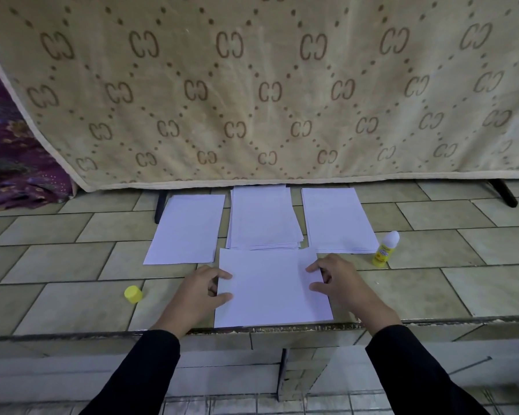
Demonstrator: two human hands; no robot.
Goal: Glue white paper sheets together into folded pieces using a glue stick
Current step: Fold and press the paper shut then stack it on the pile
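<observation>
1. Currently the front sheet (273, 290) lies flat at the near edge of the tiled ledge (72, 295), square to me. I cannot tell whether it is one layer or two.
2. My left hand (198, 292) is at its left edge and my right hand (342, 283) at its right edge. On each, thumb and forefinger curl onto the paper in what looks like a light pinch. What the other fingers do under the edge is hidden.
3. Just behind it are three lots of white paper: a left stack (186, 229), a fanned middle stack (262, 217) touching the front sheet's far edge, and a right stack (337, 220).
4. The glue stick (385, 250) stands upright and uncapped beside the right stack. Its yellow cap (133, 294) lies well apart, left of my left hand.
5. I judge this to be the squaring-up step, with the sheet being set in place for glue or a fold.
6. Next, my right hand should let go and reach for the glue stick. The left should pin the sheet so it does not slide off the ledge.
</observation>
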